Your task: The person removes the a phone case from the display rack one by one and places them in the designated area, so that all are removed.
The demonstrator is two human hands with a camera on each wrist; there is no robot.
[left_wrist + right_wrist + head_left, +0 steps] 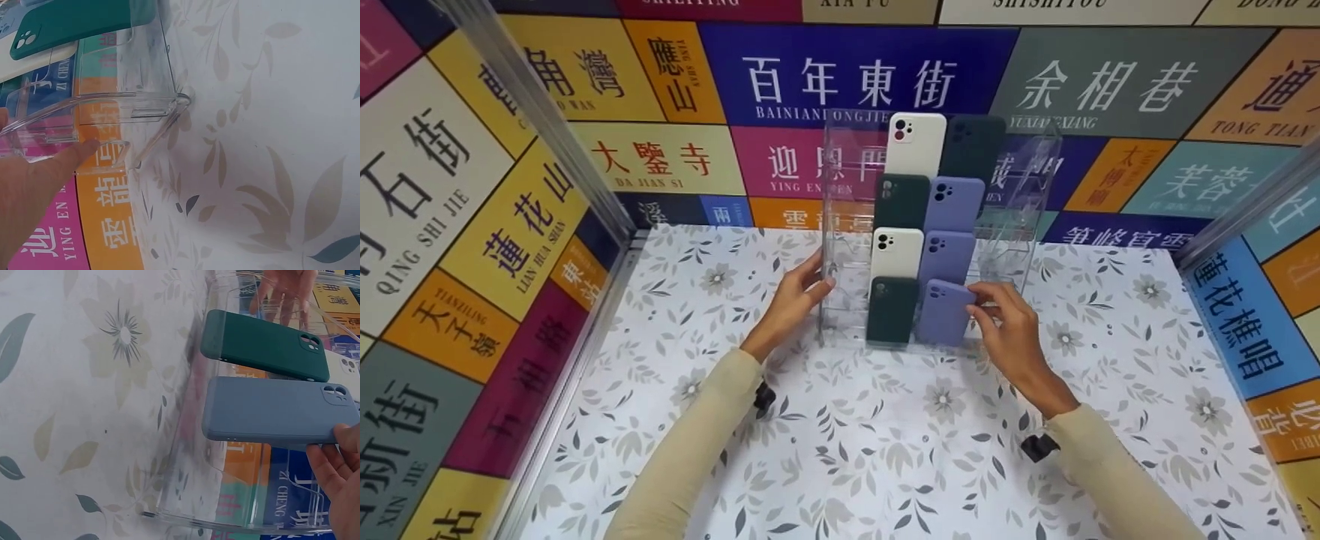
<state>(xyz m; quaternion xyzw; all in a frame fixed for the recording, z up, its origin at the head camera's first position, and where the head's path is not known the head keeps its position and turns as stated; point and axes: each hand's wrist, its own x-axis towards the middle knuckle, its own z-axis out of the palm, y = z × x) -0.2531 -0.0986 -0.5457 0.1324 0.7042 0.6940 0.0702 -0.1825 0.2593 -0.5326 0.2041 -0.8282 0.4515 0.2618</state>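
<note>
A clear tiered display rack (846,300) stands upright on the table, bearing two columns of phone cases in dark green, white and purple. At the lowest tier on the right, my right hand (1011,330) pinches the right edge of a purple phone case (945,315), which looks blue-grey in the right wrist view. Beside that case stands a dark green phone case (892,311), apart from my fingers. My left hand (795,300) holds the rack's left side panel, thumb toward the front; the panel's edge (84,99) shows near its fingers in the left wrist view. Some fingers are hidden.
Higher tiers hold more cases, among them a white case (916,142) at the top left. A table cover (840,450) with a leaf and flower print lies under the rack. Coloured lettered panels (855,75) form walls behind and on both sides.
</note>
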